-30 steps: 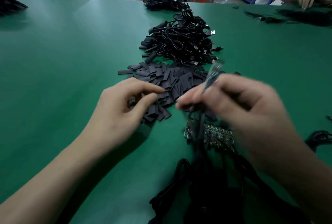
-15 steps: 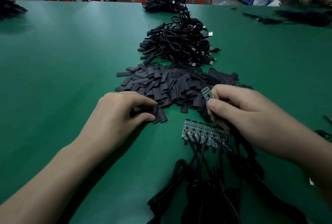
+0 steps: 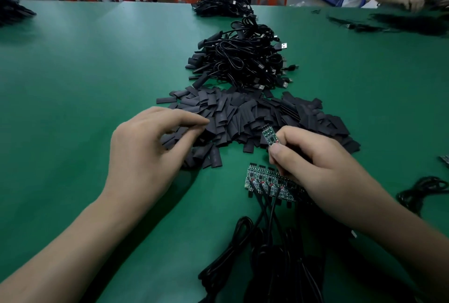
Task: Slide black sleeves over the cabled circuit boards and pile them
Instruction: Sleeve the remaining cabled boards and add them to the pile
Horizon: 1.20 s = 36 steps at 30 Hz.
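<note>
While my right grip (image 3: 315, 164) pinches one circuit board (image 3: 269, 135) just right of centre, left grip (image 3: 145, 147) curls over the sleeve heap (image 3: 243, 113) mid-frame; can't tell if it's got one. Risks: grabbing two sleeves, board corner snagging sleeve mouth, wrist knocking bare boards (image 3: 267, 183) below.

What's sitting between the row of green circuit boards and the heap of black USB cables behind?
In the head view, a spread pile of flat black sleeves fills that stretch; the right hand holds one green circuit board up before it.
</note>
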Available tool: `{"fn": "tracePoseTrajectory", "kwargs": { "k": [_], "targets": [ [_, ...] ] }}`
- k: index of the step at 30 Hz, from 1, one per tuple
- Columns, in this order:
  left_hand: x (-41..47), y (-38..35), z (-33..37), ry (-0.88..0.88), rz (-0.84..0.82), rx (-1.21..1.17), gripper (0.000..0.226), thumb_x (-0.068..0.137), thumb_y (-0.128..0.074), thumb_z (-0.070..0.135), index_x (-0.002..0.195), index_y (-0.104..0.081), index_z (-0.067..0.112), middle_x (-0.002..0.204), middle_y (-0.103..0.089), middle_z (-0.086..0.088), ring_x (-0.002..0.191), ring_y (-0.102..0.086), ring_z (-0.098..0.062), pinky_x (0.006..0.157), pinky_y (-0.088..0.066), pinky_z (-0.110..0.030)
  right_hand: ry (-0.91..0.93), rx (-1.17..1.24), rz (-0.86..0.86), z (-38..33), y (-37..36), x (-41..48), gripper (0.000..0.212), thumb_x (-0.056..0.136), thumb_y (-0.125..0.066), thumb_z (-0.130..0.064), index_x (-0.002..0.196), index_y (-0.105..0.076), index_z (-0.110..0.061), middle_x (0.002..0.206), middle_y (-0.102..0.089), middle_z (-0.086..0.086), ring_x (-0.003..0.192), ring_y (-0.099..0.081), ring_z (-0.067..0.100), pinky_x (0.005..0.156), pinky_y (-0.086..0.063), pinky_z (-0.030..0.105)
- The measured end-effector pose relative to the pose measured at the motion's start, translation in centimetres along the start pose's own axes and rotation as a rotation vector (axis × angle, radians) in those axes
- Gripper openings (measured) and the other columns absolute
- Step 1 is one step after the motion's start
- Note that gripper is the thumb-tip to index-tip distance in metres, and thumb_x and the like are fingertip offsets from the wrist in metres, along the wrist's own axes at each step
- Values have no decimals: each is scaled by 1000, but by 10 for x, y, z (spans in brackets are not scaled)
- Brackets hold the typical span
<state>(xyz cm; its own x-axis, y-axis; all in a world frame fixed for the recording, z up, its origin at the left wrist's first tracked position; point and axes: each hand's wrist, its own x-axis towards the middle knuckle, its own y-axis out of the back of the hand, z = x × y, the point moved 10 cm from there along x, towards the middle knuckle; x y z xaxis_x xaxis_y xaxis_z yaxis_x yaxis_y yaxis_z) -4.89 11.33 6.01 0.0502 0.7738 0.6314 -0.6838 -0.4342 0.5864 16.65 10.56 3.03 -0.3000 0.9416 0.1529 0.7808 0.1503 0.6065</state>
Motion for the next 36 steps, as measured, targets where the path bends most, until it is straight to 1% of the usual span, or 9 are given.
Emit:
{"fn": "tracePoseTrajectory", "kwargs": {
  "k": [2,7,13,16,20,22,29,32,36],
  "targets": [
    [-3,-4,-5,119,-5,-182,13,88,-78,20,94,-78,32,87,-75,18,81,-67,1,71,-49,-14,15,26,27,-2,-1,-1,30,104,-53,-31,78,-52,-16,59,-40,-6,52,-34,5,52,-32,22],
    [-20,-41,-2,409,-143,-717,13,86,-75,10,95,-78,18,84,-78,-7,68,-74,-17,63,-56,-22,31,17,71,-5,-6,-1,33,100,-57,-41,81,-55,-14,60,-40,-7,53,-36,4,53,-32,22],
    [-25,-52,2,487,-191,-883,20,79,-71,14,98,-74,6,80,-76,-15,64,-74,-15,60,-55,-17,5,12,96,0,-6,0,29,95,-63,-41,81,-61,-16,58,-40,-10,52,-37,4,52,-32,21],
    [-26,-55,10,426,-255,-844,19,80,-72,17,97,-77,12,80,-78,-9,71,-76,-16,67,-58,-20,3,29,63,2,-8,1,34,98,-63,-39,78,-59,-12,58,-38,-6,53,-35,4,50,-28,25],
    [-21,-42,37,5,-270,-333,24,80,-80,33,103,-80,26,88,-74,10,81,-70,-8,73,-52,-17,-7,52,-2,5,-11,1,33,99,-63,-37,83,-64,-8,66,-46,10,56,-38,9,54,-34,42],
    [-20,-40,43,-72,-263,-265,26,79,-78,36,103,-80,25,90,-70,12,83,-67,-7,73,-48,-14,-15,78,-48,5,-15,0,34,96,-60,-41,88,-66,-8,71,-54,14,59,-42,19,57,-40,47],
    [-14,-31,25,38,-185,-361,22,76,-83,35,96,-81,27,90,-74,11,87,-71,-14,75,-57,-32,-53,188,-73,11,-12,1,39,99,-42,-51,92,-68,-22,65,-39,0,59,-38,17,59,-34,42],
    [-14,-30,18,88,-173,-403,20,76,-82,33,95,-80,29,90,-75,11,83,-70,-13,69,-55,-26,-40,116,-131,9,-14,0,38,102,-39,-45,86,-65,-23,66,-42,9,61,-41,27,61,-38,47],
    [-14,-32,20,86,-184,-431,20,75,-85,33,93,-80,28,88,-75,10,81,-71,-12,71,-53,-20,0,-9,-199,1,-19,-2,37,102,-40,-44,78,-59,-23,65,-46,7,59,-42,20,60,-36,39]
  ]
}}
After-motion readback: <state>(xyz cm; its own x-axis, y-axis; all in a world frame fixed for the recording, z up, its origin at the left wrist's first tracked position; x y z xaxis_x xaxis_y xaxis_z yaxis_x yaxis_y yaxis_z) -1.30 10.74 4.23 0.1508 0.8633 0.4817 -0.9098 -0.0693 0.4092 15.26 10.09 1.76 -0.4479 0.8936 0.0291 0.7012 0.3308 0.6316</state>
